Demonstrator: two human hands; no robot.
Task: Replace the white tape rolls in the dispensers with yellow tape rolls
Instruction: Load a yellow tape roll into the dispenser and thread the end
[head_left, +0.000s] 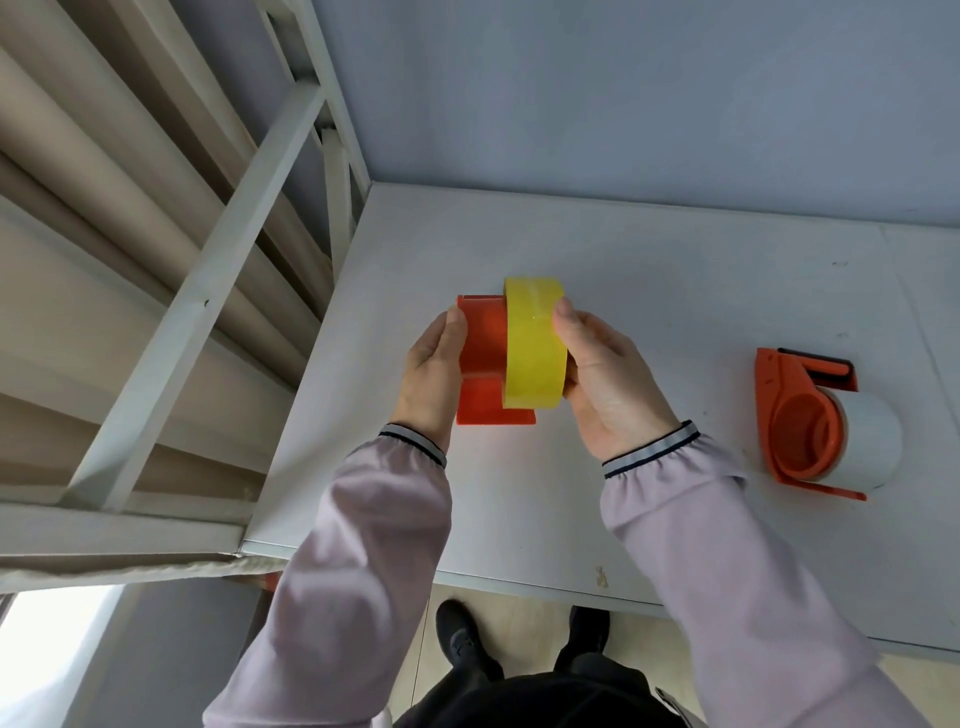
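Note:
Above the middle of the white table (649, 291), my left hand (434, 371) grips the left side of an orange tape dispenser (483, 358). My right hand (605, 379) holds a yellow tape roll (535, 353) against the dispenser's right side, with the roll standing on edge. Whether the roll sits fully on the dispenser's hub is hidden. A second orange dispenser (800, 415) lies on the table to the right, with a white tape roll (870, 439) still on its hub.
A white metal rack frame (218, 249) with beige rolls stands left of the table. The grey wall (623, 88) runs behind it. The table's front edge (519, 582) is near my body, and my shoes (462, 639) show on the floor below.

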